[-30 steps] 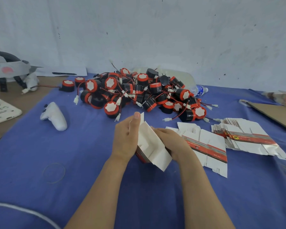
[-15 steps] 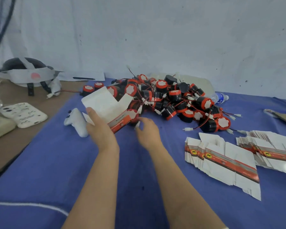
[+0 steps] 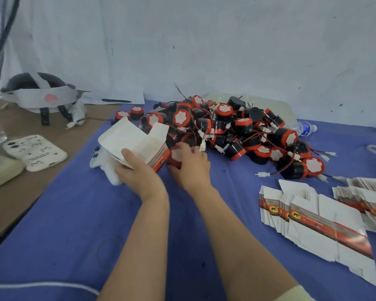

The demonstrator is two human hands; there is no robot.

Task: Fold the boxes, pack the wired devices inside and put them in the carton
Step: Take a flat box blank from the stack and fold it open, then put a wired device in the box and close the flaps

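- Blue cloth [image 3: 74, 213] covers most of the bench [image 3: 15, 211], with a pale wall [image 3: 226, 51] behind.
- Left hand [image 3: 137, 172] holds a folded box [image 3: 135, 140] with its top flaps open over the cloth's left part. Its fingers [image 3: 126, 153] are clamped on the box's near wall.
- Right hand [image 3: 191, 164] is just right of the box, fingers curled round one device [image 3: 175, 156] at the near edge of the pile [image 3: 226, 127].
- The pile of red-and-black wired devices lies mid-cloth, towards the wall.
- Flat boxes [image 3: 313, 216] lie fanned in stacks at right.
- A white controller [image 3: 104, 166] lies partly behind the left hand.
- A phone case [image 3: 35, 152] and headset [image 3: 41, 92] sit on the bare bench at left; a bottle [image 3: 304, 128] lies behind the pile.
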